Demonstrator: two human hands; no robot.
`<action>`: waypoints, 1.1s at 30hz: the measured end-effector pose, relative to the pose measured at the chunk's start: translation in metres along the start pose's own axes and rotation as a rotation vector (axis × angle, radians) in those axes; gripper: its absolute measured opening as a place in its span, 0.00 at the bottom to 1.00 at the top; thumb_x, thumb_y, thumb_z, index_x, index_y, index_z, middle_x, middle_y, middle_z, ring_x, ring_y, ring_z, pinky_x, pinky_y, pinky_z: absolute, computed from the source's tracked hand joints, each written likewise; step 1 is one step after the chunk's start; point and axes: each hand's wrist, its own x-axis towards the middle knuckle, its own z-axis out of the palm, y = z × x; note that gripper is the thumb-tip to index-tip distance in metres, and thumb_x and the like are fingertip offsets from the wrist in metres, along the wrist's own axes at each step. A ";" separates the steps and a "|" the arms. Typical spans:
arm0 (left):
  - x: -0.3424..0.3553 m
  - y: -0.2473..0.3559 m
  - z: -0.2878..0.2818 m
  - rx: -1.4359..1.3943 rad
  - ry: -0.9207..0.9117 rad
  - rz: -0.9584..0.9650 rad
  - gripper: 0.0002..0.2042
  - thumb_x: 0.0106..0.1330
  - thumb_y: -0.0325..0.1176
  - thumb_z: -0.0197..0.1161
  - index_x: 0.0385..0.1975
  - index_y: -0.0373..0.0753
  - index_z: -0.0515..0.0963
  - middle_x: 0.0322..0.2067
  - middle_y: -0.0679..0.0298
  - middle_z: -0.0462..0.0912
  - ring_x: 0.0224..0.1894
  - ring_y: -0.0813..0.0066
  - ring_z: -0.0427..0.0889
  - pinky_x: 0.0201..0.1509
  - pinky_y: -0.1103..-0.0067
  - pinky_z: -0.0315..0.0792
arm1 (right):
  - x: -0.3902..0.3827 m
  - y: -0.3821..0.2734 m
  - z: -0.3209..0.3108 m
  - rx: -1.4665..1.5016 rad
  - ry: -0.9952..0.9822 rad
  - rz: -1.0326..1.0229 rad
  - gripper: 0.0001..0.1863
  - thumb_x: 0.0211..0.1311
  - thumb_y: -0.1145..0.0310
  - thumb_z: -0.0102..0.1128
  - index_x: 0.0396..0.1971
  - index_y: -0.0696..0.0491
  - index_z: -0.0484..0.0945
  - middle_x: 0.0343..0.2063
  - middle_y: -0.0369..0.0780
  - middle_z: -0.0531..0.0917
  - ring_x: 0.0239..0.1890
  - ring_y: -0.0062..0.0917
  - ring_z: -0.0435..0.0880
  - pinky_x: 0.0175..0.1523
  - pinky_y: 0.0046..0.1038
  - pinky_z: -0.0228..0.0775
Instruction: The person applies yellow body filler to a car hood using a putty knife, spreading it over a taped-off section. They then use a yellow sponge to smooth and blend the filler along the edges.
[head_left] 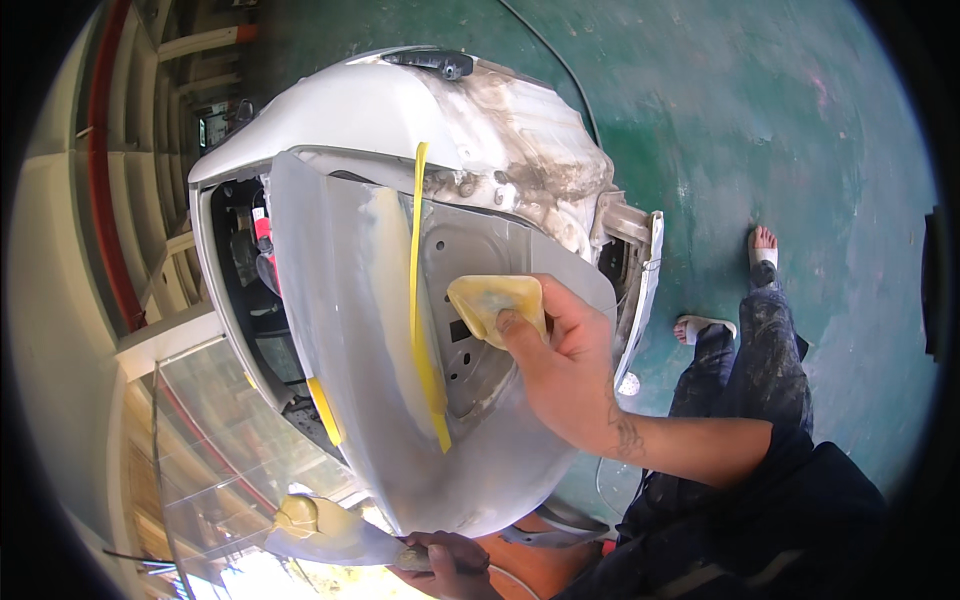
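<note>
Hands (565, 375) (445, 568) full — spreader (492, 300) right, putty knife (345, 540) left, seemingly by its handle (413, 559).

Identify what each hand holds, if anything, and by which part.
Right hand: yellowish spreader, by one edge. Left hand: broad-bladed scraper, by its handle.

Grips partly hidden, edges cropped

Right hand (565, 365): most fingers out of sight behind yellow spreader (500, 292); thumb covers one lower corner. Hand and spreader block part of recess (475, 240) in grey car panel (350, 290). Left hand (445, 568) hides most of putty knife (345, 535) handle; its forearm is cut by lower edge. Black hose (545, 42) exits at top. Dark object (932, 285), right rim: clipped, unidentifiable. Car interior (238, 235) contents too dark and small to name.
</note>
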 end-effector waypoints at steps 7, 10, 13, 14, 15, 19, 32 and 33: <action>-0.015 0.048 0.088 -0.074 -0.178 -0.223 0.21 0.64 0.33 0.66 0.49 0.29 0.67 0.15 0.66 0.70 0.11 0.80 0.64 0.14 0.83 0.57 | -0.046 -0.038 -0.007 0.444 -0.334 0.335 0.15 0.72 0.77 0.56 0.56 0.63 0.77 0.41 0.35 0.83 0.38 0.14 0.81 0.43 0.18 0.74; -0.018 -0.002 0.080 -0.131 -0.073 -0.114 0.24 0.61 0.33 0.66 0.52 0.31 0.64 0.18 0.64 0.72 0.11 0.80 0.65 0.15 0.83 0.59 | -0.068 -0.038 -0.009 0.172 -0.430 0.434 0.15 0.72 0.77 0.56 0.57 0.63 0.77 0.41 0.38 0.82 0.41 0.18 0.81 0.45 0.22 0.75; -0.019 -0.003 0.063 -0.003 -0.032 -0.231 0.14 0.67 0.34 0.67 0.37 0.31 0.70 0.11 0.68 0.66 0.09 0.82 0.61 0.12 0.83 0.53 | -0.055 -0.034 -0.021 -0.107 -0.610 0.182 0.16 0.74 0.77 0.55 0.58 0.58 0.78 0.51 0.40 0.81 0.52 0.21 0.79 0.57 0.24 0.70; -0.015 0.023 0.077 -0.101 -0.056 -0.248 0.13 0.67 0.33 0.67 0.30 0.33 0.70 0.10 0.70 0.64 0.09 0.82 0.62 0.12 0.82 0.52 | -0.041 -0.041 -0.020 -0.184 -0.606 0.066 0.16 0.71 0.77 0.58 0.57 0.58 0.78 0.50 0.42 0.79 0.54 0.26 0.78 0.58 0.26 0.69; -0.012 0.034 0.081 -0.076 -0.024 -0.271 0.12 0.67 0.33 0.66 0.28 0.34 0.70 0.10 0.70 0.64 0.09 0.82 0.62 0.12 0.82 0.53 | -0.021 -0.042 -0.022 -0.297 -0.573 -0.106 0.17 0.68 0.78 0.60 0.57 0.57 0.79 0.49 0.42 0.80 0.53 0.29 0.78 0.58 0.28 0.69; -0.016 0.065 0.075 0.071 0.041 -0.376 0.12 0.67 0.29 0.62 0.23 0.36 0.69 0.11 0.69 0.67 0.11 0.81 0.64 0.14 0.83 0.56 | 0.092 -0.054 -0.020 -0.897 -0.450 -0.967 0.23 0.54 0.77 0.69 0.52 0.51 0.80 0.50 0.40 0.76 0.53 0.37 0.73 0.58 0.37 0.65; -0.037 0.095 0.072 -0.046 -0.091 -0.576 0.09 0.68 0.31 0.65 0.29 0.35 0.73 0.14 0.69 0.69 0.14 0.82 0.66 0.18 0.85 0.59 | 0.161 -0.101 0.013 -1.321 -0.921 -1.318 0.10 0.50 0.69 0.72 0.33 0.51 0.82 0.41 0.35 0.74 0.50 0.28 0.70 0.51 0.35 0.61; -0.039 0.094 0.072 -0.057 -0.080 -0.601 0.09 0.68 0.31 0.65 0.29 0.36 0.73 0.14 0.69 0.69 0.14 0.82 0.66 0.18 0.85 0.59 | 0.163 -0.104 0.015 -1.349 -0.939 -1.307 0.10 0.50 0.69 0.71 0.33 0.51 0.82 0.41 0.35 0.74 0.50 0.28 0.70 0.50 0.35 0.61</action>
